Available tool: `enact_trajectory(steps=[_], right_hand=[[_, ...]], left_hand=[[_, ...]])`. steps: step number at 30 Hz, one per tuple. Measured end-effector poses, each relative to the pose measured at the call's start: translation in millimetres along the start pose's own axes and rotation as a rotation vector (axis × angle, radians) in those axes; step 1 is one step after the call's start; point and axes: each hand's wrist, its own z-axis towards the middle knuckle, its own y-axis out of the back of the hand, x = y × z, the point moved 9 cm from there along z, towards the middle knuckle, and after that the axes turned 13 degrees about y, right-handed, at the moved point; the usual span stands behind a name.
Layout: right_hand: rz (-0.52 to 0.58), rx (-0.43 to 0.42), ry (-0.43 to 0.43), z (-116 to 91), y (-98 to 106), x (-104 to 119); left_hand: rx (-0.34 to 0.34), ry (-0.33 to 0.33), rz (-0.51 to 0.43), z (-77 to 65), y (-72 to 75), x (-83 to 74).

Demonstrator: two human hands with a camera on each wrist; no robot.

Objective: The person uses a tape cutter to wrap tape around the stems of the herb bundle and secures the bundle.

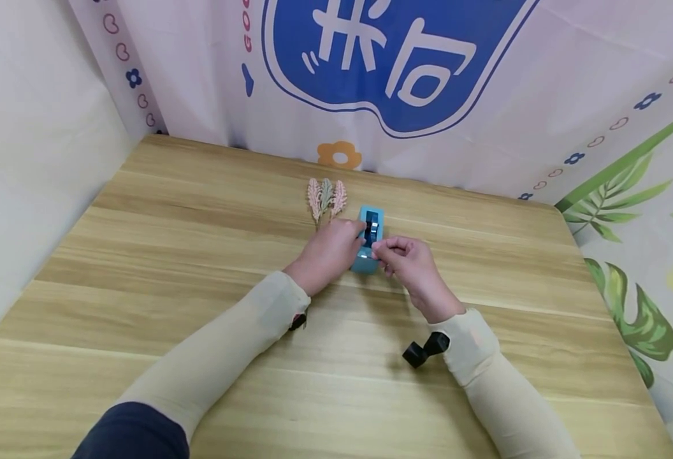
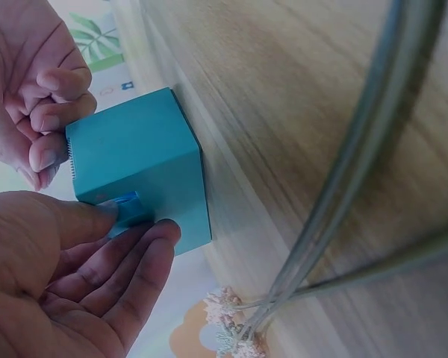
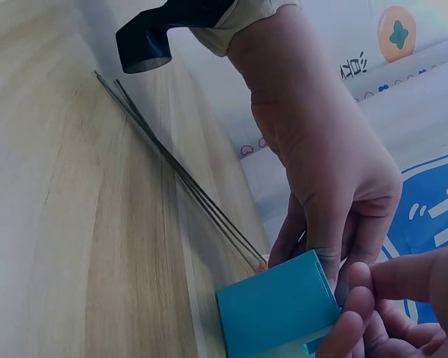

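Observation:
A teal tape dispenser [image 1: 365, 262] stands on the table with a tape roll [image 1: 373, 226] set in its top. My left hand [image 1: 329, 252] grips it from the left side, thumb and fingertips at the recess by the roll. In the left wrist view a shiny blue piece [image 2: 127, 207] shows beside that thumb. At the toothed front edge, my right hand [image 1: 410, 264] pinches the tape end between thumb and forefinger; the strip itself is hardly visible. In the right wrist view the dispenser [image 3: 276, 309] partly hides the left fingers.
Artificial flower sprigs [image 1: 326, 194], pink and grey-green, lie just left of the dispenser, their stems [image 3: 183, 171] running toward me under the left hand. The wooden table [image 1: 199, 236] meets a printed cloth [image 1: 199, 83] at its back edge. A black wrist mount [image 1: 426, 350] hangs from the right sleeve.

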Motion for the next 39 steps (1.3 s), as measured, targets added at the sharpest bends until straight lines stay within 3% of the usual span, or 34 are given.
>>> enact_trajectory(steps=[39], right_hand=[[0.171,-0.006,0.029,-17,-6,-8]], left_hand=[[-0.022,0.007,0.002,-2.3,-0.6,-2.1]])
